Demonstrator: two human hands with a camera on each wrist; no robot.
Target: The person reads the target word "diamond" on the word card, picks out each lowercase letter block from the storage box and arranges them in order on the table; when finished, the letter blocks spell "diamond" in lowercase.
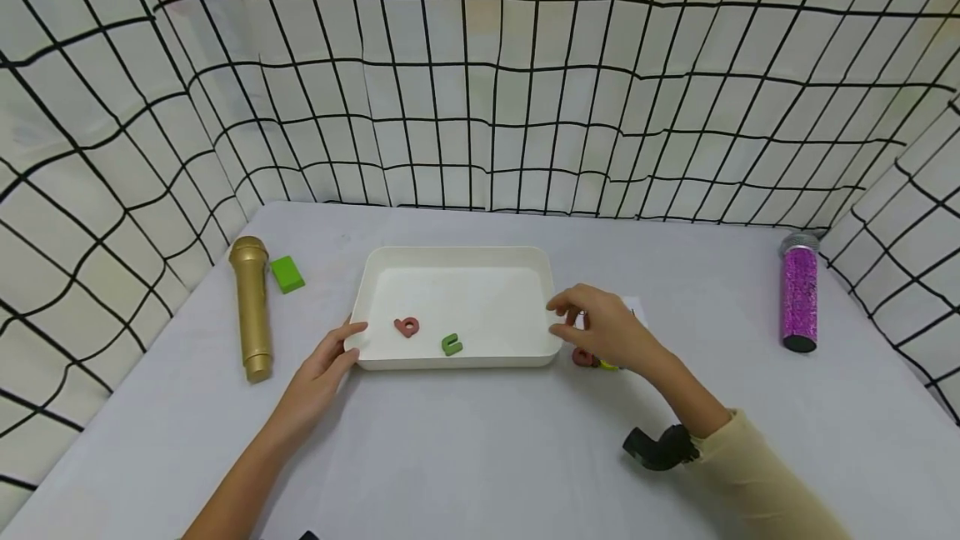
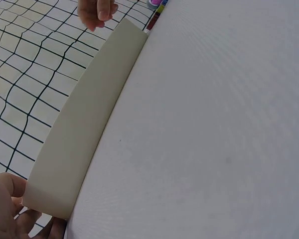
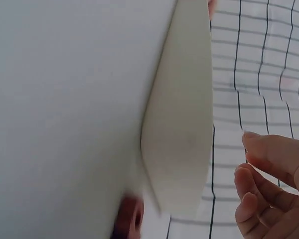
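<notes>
A shallow white tray (image 1: pixel 480 298) lies on the table in the head view. Inside it are a small reddish letter-like piece (image 1: pixel 407 327) and a green one (image 1: pixel 452 345). My left hand (image 1: pixel 318 369) grips the tray's near left corner; the left wrist view shows its fingers (image 2: pixel 17 186) at the end of the tray wall (image 2: pixel 84 114). Over the right rim hovers my right hand (image 1: pixel 607 327), its fingers bent and holding nothing. Partly hidden under that hand are a reddish piece (image 1: pixel 583 357), a yellow piece (image 1: pixel 608 366) and a white card (image 1: pixel 635 308).
A gold microphone-shaped object (image 1: pixel 252 311) and a green block (image 1: pixel 287 274) lie on the left of the white table (image 1: pixel 480 457). At the far right is a glittery purple microphone-like cylinder (image 1: pixel 799 294). A black wire-like grid (image 1: pixel 491 65) stands round the back and sides.
</notes>
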